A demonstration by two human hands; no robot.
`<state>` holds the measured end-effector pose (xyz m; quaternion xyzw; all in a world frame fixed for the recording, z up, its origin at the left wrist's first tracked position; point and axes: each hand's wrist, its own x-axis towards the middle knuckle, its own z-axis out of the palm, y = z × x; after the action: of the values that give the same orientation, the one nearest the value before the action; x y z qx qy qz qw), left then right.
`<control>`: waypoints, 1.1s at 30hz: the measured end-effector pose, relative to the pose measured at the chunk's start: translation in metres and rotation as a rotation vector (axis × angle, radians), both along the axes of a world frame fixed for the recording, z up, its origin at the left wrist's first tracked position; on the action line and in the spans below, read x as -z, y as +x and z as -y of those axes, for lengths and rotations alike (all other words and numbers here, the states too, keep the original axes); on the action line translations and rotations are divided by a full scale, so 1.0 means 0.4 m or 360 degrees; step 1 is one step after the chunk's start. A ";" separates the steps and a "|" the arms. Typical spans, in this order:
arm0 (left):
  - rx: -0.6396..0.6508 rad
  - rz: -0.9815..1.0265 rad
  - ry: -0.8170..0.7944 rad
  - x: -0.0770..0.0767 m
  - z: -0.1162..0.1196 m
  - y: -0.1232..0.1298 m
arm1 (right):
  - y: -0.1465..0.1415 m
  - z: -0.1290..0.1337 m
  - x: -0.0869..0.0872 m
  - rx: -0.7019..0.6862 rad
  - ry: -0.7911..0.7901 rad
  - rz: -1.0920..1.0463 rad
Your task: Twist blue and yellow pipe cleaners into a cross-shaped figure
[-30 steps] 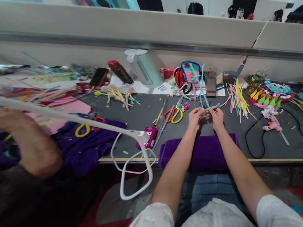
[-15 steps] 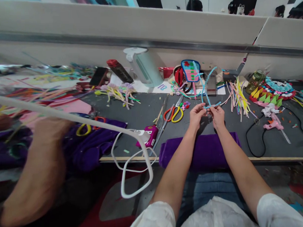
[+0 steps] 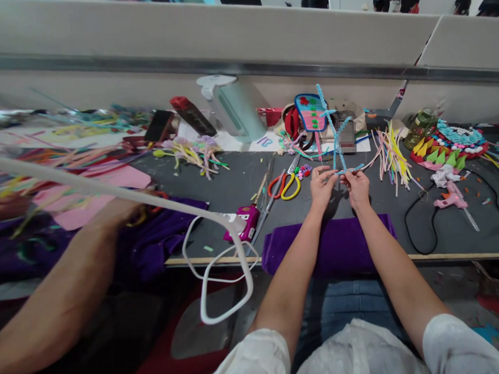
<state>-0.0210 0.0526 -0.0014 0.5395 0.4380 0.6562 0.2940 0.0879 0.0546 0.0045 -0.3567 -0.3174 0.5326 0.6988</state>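
Observation:
My left hand (image 3: 322,187) and my right hand (image 3: 357,188) are close together above the dark tabletop, fingertips pinched on light blue pipe cleaners (image 3: 343,161). These strands are bent and joined, with long ends rising away from me and a short end sticking out past my right fingers. How they are twisted between my fingertips is too small to tell. Under my forearms lies a folded purple towel (image 3: 331,247) at the table edge. Left of my hands are scissors (image 3: 291,186) with red and yellow handles, beside a small cluster of colourful beads (image 3: 305,172).
A pink glue gun (image 3: 451,196) with a black cord and a bundle of pipe cleaners (image 3: 393,156) lie rightward. Behind stands a pale kettle (image 3: 236,108). A white tubular frame (image 3: 209,214) crosses the left side, near a co-worker's arm (image 3: 72,280).
My fingers have shifted slightly on the blue pipe cleaners, and one strand now stands more upright. The co-worker's arm has moved right towards a pair of scissors. The view has tilted a little.

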 end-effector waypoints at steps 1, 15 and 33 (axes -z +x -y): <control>0.0010 -0.0029 0.0019 -0.001 0.001 0.000 | 0.000 0.001 -0.001 -0.0004 0.0003 -0.0006; 0.0234 0.0190 -0.0141 -0.015 0.011 0.006 | 0.000 0.008 -0.012 -0.0064 -0.0014 -0.0071; 0.0350 0.0513 -0.0348 -0.027 0.017 0.013 | -0.003 0.009 -0.014 -0.0049 0.0075 0.0059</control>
<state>-0.0159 0.0459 0.0092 0.4371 0.3924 0.6465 0.4868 0.0869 0.0509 0.0102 -0.3450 -0.3483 0.5290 0.6927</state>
